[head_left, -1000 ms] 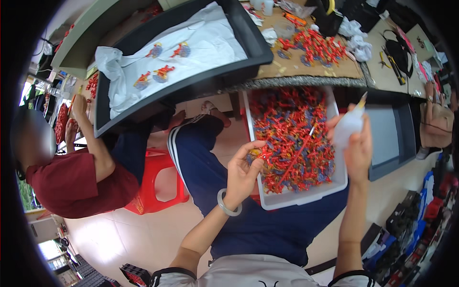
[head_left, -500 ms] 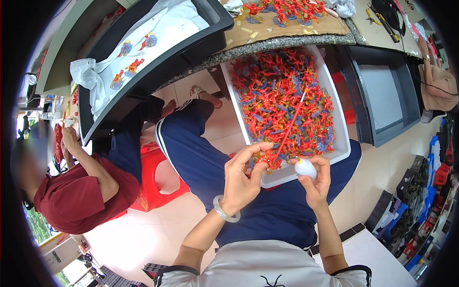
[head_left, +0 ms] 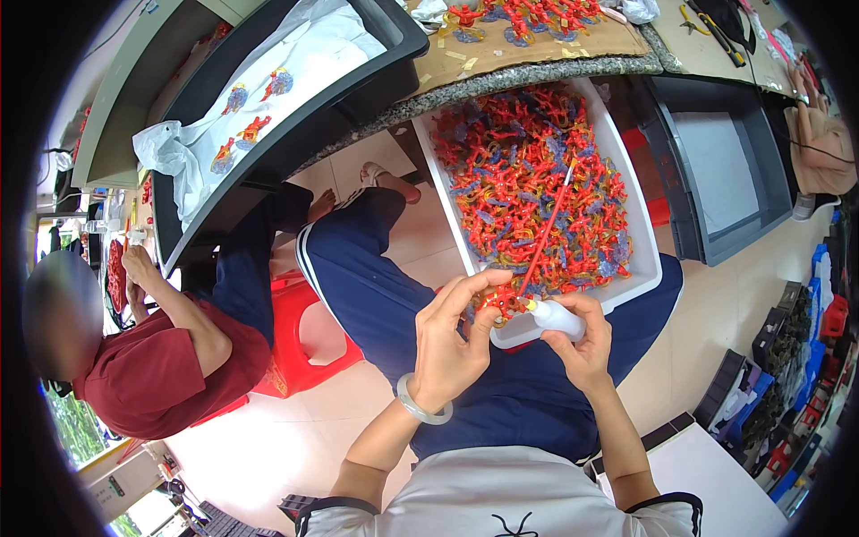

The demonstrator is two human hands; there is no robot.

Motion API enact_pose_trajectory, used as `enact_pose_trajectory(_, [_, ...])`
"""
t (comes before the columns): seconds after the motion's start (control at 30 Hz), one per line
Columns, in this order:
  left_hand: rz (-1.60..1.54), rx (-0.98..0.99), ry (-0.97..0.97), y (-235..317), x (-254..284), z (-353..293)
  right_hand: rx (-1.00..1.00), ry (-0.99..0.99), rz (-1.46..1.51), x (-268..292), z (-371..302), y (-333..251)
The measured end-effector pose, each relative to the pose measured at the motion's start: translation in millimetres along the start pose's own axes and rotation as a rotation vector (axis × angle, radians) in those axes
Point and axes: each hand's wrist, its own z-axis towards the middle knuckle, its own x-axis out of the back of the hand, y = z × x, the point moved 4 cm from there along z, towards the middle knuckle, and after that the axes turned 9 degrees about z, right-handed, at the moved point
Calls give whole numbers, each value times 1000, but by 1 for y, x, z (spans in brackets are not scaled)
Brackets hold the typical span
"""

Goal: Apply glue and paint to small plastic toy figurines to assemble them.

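Observation:
My left hand (head_left: 455, 338) pinches a small red and yellow plastic figurine (head_left: 506, 304) between thumb and fingers, above the near end of a white bin. A long thin red rod (head_left: 548, 240) slants up from beside this figurine, over the pile; whether it is joined to the figurine I cannot tell. My right hand (head_left: 583, 345) is closed around a white squeeze bottle (head_left: 558, 320), tilted so that its yellowish nozzle meets or nearly meets the figurine. Beneath, the white bin (head_left: 646, 259) on my lap holds a heap of red, yellow and purple-blue figurines (head_left: 501, 197).
A granite-edged table (head_left: 537, 70) with cardboard and several figurines stands ahead. At the left, a dark tray (head_left: 407, 40) holds figurines on white sheeting. A grey crate (head_left: 716, 246) stands right. A co-worker in a maroon shirt (head_left: 152, 376) sits left, beside a red stool (head_left: 309, 336).
My right hand has tipped the bottle leftward, bringing its nozzle from pointing upward to the figurine. My left hand keeps its pinch. The view has shifted slightly.

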Motion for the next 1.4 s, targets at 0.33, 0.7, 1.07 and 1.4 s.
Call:
enact_pose_trajectory(0.33, [19, -51, 40, 3, 4, -2, -6, -21, -24, -3, 1, 0])
enact_pose_trajectory(0.7, [12, -30, 13, 4, 13, 0, 13, -52, -61, -10, 8, -2])
enact_pose_trajectory(1.07, [-14, -24, 34, -9, 32, -1, 248, -105, -250, -21, 33, -38])
enact_pose_trajectory(1.4, [-236, 40, 178, -24, 60, -5, 374, -257, -365, -54, 60, -63])
